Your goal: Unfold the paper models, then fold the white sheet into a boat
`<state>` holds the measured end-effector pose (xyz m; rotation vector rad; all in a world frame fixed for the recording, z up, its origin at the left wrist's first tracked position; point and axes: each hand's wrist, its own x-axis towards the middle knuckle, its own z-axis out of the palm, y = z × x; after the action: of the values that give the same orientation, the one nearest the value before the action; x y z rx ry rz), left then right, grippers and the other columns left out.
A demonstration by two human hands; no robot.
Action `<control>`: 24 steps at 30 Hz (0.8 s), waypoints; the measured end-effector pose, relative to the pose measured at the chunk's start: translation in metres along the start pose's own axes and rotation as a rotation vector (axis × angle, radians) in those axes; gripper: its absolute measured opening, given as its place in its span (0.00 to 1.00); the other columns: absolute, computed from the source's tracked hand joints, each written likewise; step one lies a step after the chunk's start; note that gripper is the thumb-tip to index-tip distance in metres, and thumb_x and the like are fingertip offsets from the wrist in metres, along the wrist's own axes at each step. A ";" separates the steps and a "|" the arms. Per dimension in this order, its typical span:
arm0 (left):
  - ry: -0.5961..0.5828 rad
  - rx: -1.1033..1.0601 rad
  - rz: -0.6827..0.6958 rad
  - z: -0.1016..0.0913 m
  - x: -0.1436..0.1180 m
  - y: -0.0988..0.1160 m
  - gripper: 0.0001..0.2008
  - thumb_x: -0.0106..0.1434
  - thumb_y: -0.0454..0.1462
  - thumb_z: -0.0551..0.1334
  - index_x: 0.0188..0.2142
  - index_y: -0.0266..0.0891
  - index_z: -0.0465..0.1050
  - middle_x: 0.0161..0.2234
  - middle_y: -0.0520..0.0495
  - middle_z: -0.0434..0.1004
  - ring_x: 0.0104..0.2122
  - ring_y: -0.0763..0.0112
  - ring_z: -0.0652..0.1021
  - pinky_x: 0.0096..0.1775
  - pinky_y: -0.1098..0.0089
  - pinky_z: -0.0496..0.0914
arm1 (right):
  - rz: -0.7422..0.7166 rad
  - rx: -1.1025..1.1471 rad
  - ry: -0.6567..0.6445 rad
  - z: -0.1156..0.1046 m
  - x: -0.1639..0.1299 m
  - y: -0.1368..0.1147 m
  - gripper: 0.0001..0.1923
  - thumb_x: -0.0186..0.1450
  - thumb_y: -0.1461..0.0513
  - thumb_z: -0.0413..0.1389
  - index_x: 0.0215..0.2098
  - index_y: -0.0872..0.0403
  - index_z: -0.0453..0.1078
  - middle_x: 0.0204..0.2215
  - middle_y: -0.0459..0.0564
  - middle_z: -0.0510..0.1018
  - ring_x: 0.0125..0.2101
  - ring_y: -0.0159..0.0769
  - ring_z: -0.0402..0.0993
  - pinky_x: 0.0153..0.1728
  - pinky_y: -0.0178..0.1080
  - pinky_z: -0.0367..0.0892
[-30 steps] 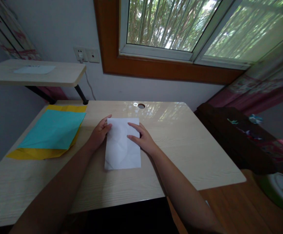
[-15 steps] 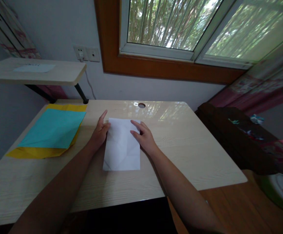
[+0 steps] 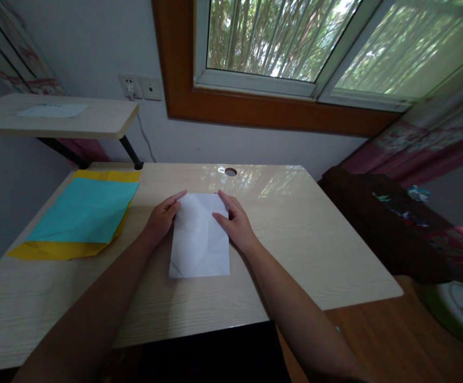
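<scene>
Two bare forearms, sleeveless, each grip ungloved, no jewellery

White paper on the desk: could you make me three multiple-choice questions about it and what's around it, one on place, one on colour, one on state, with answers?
1. Where are the coloured sheets?
A. left of the white paper
B. right of it
C. under it

2. Which colour lies on top of the yellow sheet?
A. red
B. turquoise
C. black

3. How does the white paper lie?
A. rolled up
B. flat, creased
C. crumpled into a ball

Answers:
A, the turquoise sheet and yellow sheet lie left of the white paper.
B, turquoise covers most of the yellow.
B, left hand and right hand rest on its far corners.
</scene>
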<state>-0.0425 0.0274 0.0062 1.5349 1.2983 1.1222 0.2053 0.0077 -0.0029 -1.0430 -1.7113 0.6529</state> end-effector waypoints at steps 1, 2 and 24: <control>0.008 -0.001 -0.017 0.000 0.000 0.001 0.26 0.67 0.45 0.58 0.62 0.39 0.72 0.55 0.43 0.79 0.54 0.55 0.75 0.52 0.61 0.72 | -0.005 -0.003 0.001 0.000 0.000 0.000 0.32 0.67 0.58 0.61 0.68 0.42 0.61 0.57 0.52 0.73 0.57 0.44 0.69 0.59 0.50 0.66; 0.011 -0.005 -0.029 0.000 -0.001 0.002 0.28 0.66 0.45 0.59 0.63 0.39 0.71 0.53 0.42 0.80 0.52 0.56 0.76 0.48 0.62 0.73 | -0.008 -0.003 0.003 0.000 0.000 0.000 0.33 0.67 0.58 0.61 0.69 0.42 0.61 0.58 0.53 0.72 0.57 0.44 0.69 0.59 0.50 0.66; -0.011 -0.271 -0.036 0.000 0.007 -0.007 0.33 0.65 0.43 0.61 0.68 0.42 0.59 0.39 0.48 0.81 0.33 0.70 0.78 0.36 0.71 0.72 | 0.220 0.303 0.010 0.010 0.000 0.013 0.52 0.62 0.50 0.65 0.74 0.35 0.39 0.66 0.55 0.61 0.44 0.38 0.76 0.42 0.43 0.77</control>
<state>-0.0442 0.0350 0.0006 1.3116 1.1111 1.2106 0.2009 0.0145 -0.0171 -1.0212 -1.4436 1.0125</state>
